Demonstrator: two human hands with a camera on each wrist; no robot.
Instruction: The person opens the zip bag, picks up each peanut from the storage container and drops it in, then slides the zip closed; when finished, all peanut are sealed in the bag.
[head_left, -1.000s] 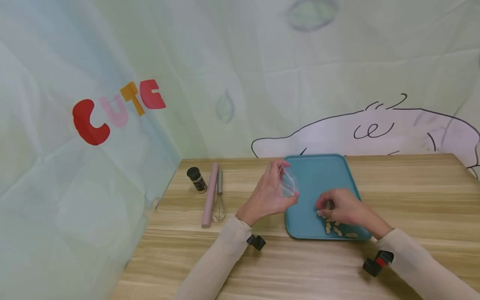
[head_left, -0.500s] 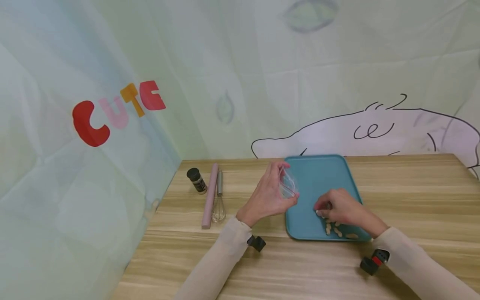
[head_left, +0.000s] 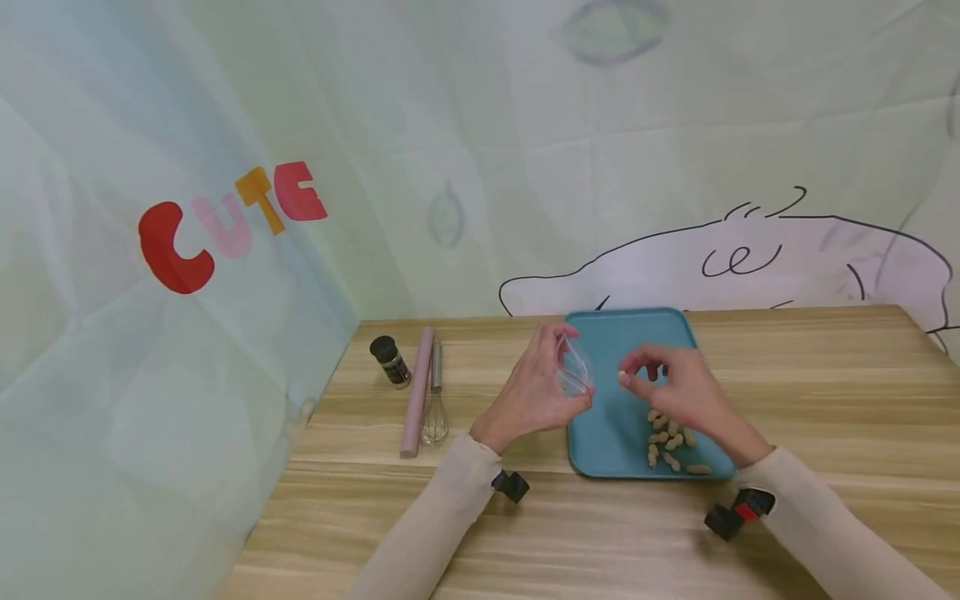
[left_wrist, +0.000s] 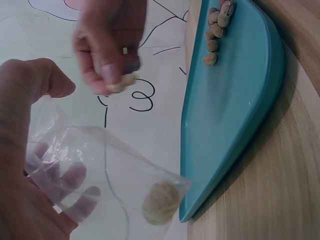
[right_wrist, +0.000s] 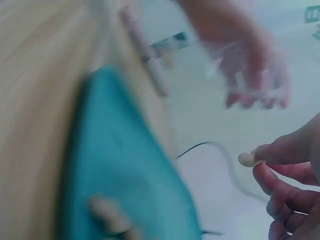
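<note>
My left hand (head_left: 536, 387) holds a clear plastic zip bag (head_left: 574, 371) by its mouth, spread between thumb and fingers above the left part of the blue tray (head_left: 600, 454). In the left wrist view a peanut (left_wrist: 161, 202) lies in the bag's lower corner. Between thumb and fingertips my right hand (head_left: 686, 387) pinches another peanut (right_wrist: 248, 159), raised over the tray and a short way right of the bag. Several unshelled peanuts (head_left: 672, 440) lie on the tray's near right part, below the right hand.
Left of the tray, on the wooden table (head_left: 525, 533), lie a pink rolling pin (head_left: 417, 392) and a whisk (head_left: 435, 400). A black-capped seasoning jar (head_left: 390, 361) is beside them. A printed cloth (head_left: 450, 167) hangs behind the table.
My right hand has risen from the peanuts and moved toward the bag with a peanut pinched in it, uncovering the pile. The left hand and bag stay nearly in place.
</note>
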